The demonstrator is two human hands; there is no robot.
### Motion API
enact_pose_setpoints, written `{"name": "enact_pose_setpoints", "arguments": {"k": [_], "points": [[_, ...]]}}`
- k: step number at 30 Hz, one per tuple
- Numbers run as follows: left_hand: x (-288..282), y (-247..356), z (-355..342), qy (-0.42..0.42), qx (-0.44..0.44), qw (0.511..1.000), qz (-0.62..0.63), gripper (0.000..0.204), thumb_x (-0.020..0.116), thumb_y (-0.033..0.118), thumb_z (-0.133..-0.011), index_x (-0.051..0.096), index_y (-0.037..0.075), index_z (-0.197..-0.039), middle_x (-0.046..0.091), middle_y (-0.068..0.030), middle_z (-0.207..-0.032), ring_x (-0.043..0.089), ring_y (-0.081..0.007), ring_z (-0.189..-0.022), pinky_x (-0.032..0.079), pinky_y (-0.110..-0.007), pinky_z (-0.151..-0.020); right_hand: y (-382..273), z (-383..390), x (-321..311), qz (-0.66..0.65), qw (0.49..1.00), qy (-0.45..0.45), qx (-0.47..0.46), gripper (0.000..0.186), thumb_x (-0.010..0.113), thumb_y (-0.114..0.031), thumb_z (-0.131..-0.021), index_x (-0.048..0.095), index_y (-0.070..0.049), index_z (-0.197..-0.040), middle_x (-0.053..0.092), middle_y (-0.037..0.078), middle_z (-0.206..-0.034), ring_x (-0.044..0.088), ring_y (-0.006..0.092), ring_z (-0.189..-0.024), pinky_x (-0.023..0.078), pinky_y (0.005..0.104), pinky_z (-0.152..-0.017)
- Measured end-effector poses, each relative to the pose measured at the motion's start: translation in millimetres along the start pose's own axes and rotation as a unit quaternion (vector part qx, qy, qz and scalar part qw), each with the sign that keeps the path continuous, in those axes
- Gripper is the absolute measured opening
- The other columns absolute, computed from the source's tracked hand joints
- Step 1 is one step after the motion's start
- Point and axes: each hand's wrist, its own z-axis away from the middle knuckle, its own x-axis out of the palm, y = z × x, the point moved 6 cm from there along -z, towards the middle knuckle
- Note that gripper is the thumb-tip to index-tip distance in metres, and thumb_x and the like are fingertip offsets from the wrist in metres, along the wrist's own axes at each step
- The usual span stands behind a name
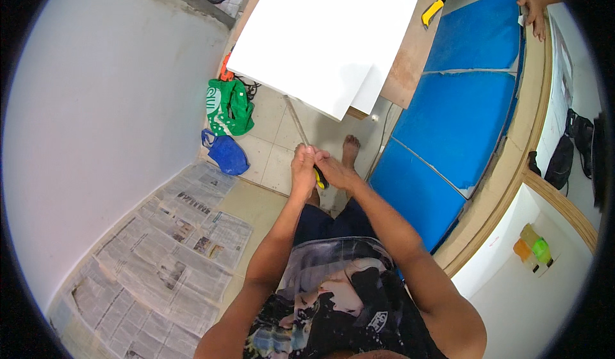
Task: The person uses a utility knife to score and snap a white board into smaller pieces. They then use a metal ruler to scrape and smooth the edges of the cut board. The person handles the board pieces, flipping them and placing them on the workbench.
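In front of my body, my left hand (303,168) and my right hand (334,170) come together, both closed. They hold a tool with a yellow and black body (320,177) and a long, thin grey strip (296,119). The body shows below and between my hands; my fingers cover where it meets the strip. The strip points away from me, its far tip close to the near edge of a large white panel (320,32). A smaller white piece (364,96) shows at the panel's near right corner.
A yellow and black hand tool (434,13) rests on the brown board (410,64). Blue panels (455,112) line the right side. Another person's hand (535,13) touches the ledge. Green (230,108) and blue bags (225,152) lie by the left wall. Newspapers (166,250) cover some floor.
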Motion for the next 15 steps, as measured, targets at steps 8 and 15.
{"name": "enact_pose_setpoints", "arguments": {"k": [8,15], "points": [[2,-43,-31,0.033,0.088,0.975,-0.201,0.026,0.043,0.022,-0.105,0.053,0.002,-0.117,0.056,-0.0131,-0.082,0.057,-0.0298,-0.084,0.044,-0.045,-0.091,-67,-122,-190,0.326,0.834,0.339,-0.287,0.027,0.067,-0.032,-0.091,0.063,-0.006,-0.090,0.064,0.012,-0.093,0.061,0.0317,-0.087,0.046,0.0449,-0.075],[32,-35,-31,-0.021,0.273,0.881,-0.385,0.053,0.047,0.000,-0.094,0.045,0.008,-0.146,0.057,-0.0180,-0.082,0.055,-0.0341,-0.077,0.048,-0.042,-0.078,-54,-214,-218,0.509,0.759,0.357,-0.191,0.051,0.041,-0.051,-0.100,0.049,-0.022,-0.141,0.036,0.011,-0.154,0.025,0.0327,-0.146,0.012,0.0564,-0.120]]}}
